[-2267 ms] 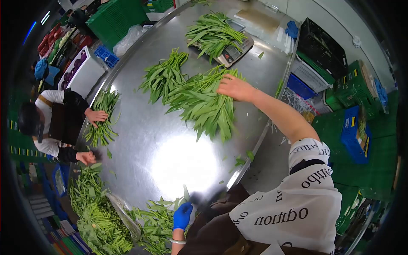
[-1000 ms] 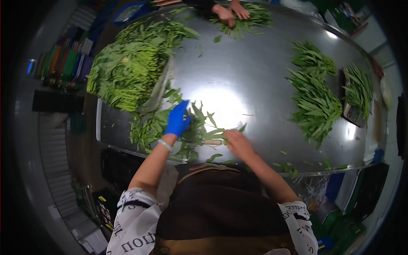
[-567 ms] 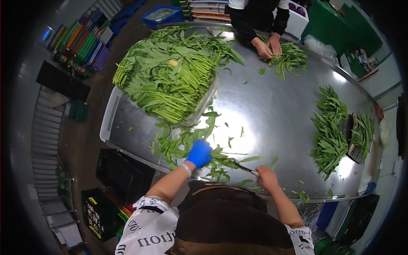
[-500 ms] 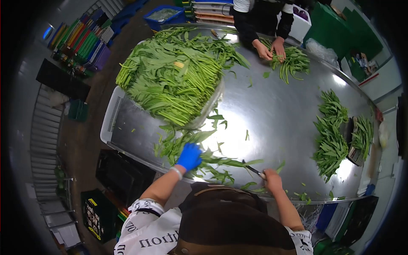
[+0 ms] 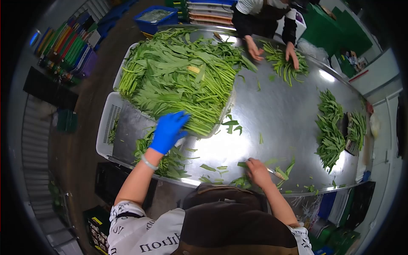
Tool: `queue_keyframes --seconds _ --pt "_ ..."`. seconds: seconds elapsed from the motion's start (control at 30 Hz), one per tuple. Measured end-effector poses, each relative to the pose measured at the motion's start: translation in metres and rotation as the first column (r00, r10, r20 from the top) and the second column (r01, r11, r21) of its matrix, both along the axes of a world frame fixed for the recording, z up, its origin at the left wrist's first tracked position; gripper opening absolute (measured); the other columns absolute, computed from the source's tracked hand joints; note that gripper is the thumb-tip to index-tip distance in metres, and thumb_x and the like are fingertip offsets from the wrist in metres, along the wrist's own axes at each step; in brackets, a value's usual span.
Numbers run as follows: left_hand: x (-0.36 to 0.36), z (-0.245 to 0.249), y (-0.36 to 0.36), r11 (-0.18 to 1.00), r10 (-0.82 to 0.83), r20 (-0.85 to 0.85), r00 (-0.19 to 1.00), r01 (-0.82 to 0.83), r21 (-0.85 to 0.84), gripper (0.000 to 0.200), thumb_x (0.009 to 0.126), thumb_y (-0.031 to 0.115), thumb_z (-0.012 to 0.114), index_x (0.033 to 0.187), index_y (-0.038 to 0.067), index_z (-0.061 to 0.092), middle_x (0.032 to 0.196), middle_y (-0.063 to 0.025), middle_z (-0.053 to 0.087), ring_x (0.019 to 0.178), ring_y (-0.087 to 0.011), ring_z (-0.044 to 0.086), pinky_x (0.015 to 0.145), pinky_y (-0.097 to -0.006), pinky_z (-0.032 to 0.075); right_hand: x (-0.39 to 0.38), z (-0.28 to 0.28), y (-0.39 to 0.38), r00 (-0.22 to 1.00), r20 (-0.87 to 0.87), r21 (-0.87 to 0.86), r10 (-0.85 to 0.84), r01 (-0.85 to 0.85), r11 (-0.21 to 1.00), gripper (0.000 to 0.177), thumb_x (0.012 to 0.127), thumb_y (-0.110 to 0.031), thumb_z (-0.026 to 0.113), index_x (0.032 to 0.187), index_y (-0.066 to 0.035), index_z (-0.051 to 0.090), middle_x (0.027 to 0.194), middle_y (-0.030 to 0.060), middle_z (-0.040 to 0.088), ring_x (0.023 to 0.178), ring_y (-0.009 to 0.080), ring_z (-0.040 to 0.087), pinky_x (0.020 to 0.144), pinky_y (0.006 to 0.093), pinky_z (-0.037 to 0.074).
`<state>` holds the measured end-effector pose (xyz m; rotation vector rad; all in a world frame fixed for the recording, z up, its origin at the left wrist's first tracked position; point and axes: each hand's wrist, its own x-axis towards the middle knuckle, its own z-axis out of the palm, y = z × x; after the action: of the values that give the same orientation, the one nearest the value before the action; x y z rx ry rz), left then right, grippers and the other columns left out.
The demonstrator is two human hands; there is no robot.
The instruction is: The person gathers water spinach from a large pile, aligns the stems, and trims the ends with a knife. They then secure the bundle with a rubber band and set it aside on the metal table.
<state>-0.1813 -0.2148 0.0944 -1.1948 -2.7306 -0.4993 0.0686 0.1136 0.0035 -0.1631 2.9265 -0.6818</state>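
My left hand (image 5: 170,129), in a blue glove, reaches over the near edge of a large pile of leafy green stems (image 5: 178,85). Its fingers are spread, and no stem is visibly gripped. Under that wrist lies a loose heap of leaves (image 5: 172,163). My bare right hand (image 5: 257,172) is low over the table's near side with its fingers closed. A slender knife (image 5: 277,173) shows at the right of this hand, blurred and partly hidden. Cut leaf pieces (image 5: 208,168) lie between my hands.
Across the metal table (image 5: 280,114), another person's hands (image 5: 291,55) are at a small bunch of greens (image 5: 280,66). More bunches (image 5: 329,131) lie at right, beside a dark scale-like object (image 5: 352,144). White crates (image 5: 104,136) stand at left, and a blue tub (image 5: 155,19) behind.
My left hand has left the loose leaves and moved up to the big pile, its fingers opening. The right hand has shifted left, turning the knife. The other person's hands have moved apart.
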Motion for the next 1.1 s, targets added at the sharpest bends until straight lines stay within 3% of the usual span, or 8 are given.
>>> queue_keyframes --seconds 0.1,0.3,0.43,0.6,0.7,0.8,0.93,1.1 --pt "-0.022 -0.003 0.041 0.946 -0.244 -0.229 0.942 0.180 -0.268 0.083 0.068 0.017 0.075 0.141 0.013 0.036 0.135 -0.0133 0.044 0.118 -0.0333 0.047 0.100 -0.0448 0.036 -0.029 0.007 -0.017 0.988 0.007 -0.007 0.155 -0.155 0.988 0.040 0.073 -0.007 0.065 0.112 -0.004 0.056 0.118 0.0157 0.055 0.102 0.0330 0.056 0.087 0.0411 0.047" --pt "-0.039 -0.033 0.053 0.915 -0.157 -0.073 0.985 0.117 -0.386 0.072 0.071 0.008 0.061 0.139 0.010 0.038 0.103 -0.0095 0.056 0.102 -0.0263 0.053 0.093 -0.0417 0.039 -0.061 0.011 -0.003 0.961 0.046 0.073 0.272 -0.275 0.959 0.035 0.074 -0.009 0.061 0.109 -0.003 0.057 0.107 0.0110 0.058 0.095 0.0281 0.057 0.082 0.0379 0.049" --pt "-0.028 -0.025 0.026 0.941 -0.215 -0.051 0.975 0.193 -0.279 0.051 0.070 0.006 0.060 0.120 0.014 0.054 0.092 -0.0042 0.055 0.094 -0.0247 0.053 0.089 -0.0399 0.040 -0.066 0.006 0.004 0.954 0.092 0.063 0.286 -0.293 0.954 0.032 0.075 -0.008 0.060 0.107 -0.003 0.059 0.105 0.0112 0.059 0.094 0.0286 0.058 0.081 0.0389 0.049" --pt "-0.025 -0.003 0.015 0.989 -0.144 -0.066 0.987 0.146 0.035 0.048 0.054 0.002 0.071 0.099 0.013 0.059 0.121 -0.0054 0.054 0.118 -0.0323 0.047 0.102 -0.0475 0.033 -0.080 0.013 -0.011 0.930 0.055 -0.053 0.362 -0.360 0.932 0.028 0.078 -0.009 0.056 0.104 -0.002 0.059 0.101 0.0109 0.059 0.092 0.0282 0.058 0.080 0.0394 0.049" --pt "-0.042 0.009 0.023 0.974 -0.225 -0.008 0.974 0.225 -0.012 0.047 0.055 0.003 0.072 0.100 0.012 0.059 0.123 -0.0059 0.055 0.119 -0.0312 0.047 0.105 -0.0495 0.030 -0.107 0.030 -0.027 0.938 -0.052 -0.174 0.342 -0.346 0.922 0.029 0.081 -0.011 0.056 0.108 -0.002 0.059 0.104 0.0116 0.059 0.096 0.0301 0.057 0.081 0.0395 0.048" --pt "-0.050 -0.003 0.019 0.947 -0.321 0.041 0.946 0.321 0.011 0.046 0.055 0.004 0.073 0.099 0.011 0.059 0.117 -0.0073 0.058 0.115 -0.0298 0.052 0.106 -0.0502 0.031 -0.139 0.055 -0.051 0.994 -0.099 -0.403 0.051 -0.087 0.911 0.030 0.088 -0.018 0.055 0.113 -0.001 0.057 0.109 0.0117 0.060 0.098 0.0276 0.058 0.083 0.0373 0.048" --pt "-0.053 -0.003 0.006 0.945 -0.300 0.069 0.952 0.286 0.160 0.051 0.055 0.004 0.073 0.103 0.011 0.059 0.109 -0.0081 0.062 0.108 -0.0291 0.056 0.103 -0.0483 0.036 -0.191 0.048 -0.077 0.961 0.272 -0.854 -0.056 0.268 0.446 0.042 0.097 -0.035 0.048 0.121 -0.001 0.053 0.108 0.0114 0.061 0.095 0.0243 0.060 0.083 0.0348 0.048" --pt "-0.052 0.002 -0.004 0.926 -0.323 0.059 0.944 0.303 0.227 0.056 0.055 0.004 0.072 0.109 0.010 0.058 0.109 -0.0083 0.062 0.105 -0.0299 0.057 0.101 -0.0474 0.038 -0.212 0.040 -0.111 0.648 0.657 -0.705 0.385 0.709 0.011 0.058 0.097 -0.048 0.043 0.128 0.002 0.046 0.099 0.0124 0.060 0.080 0.0223 0.061 0.073 0.0321 0.049"
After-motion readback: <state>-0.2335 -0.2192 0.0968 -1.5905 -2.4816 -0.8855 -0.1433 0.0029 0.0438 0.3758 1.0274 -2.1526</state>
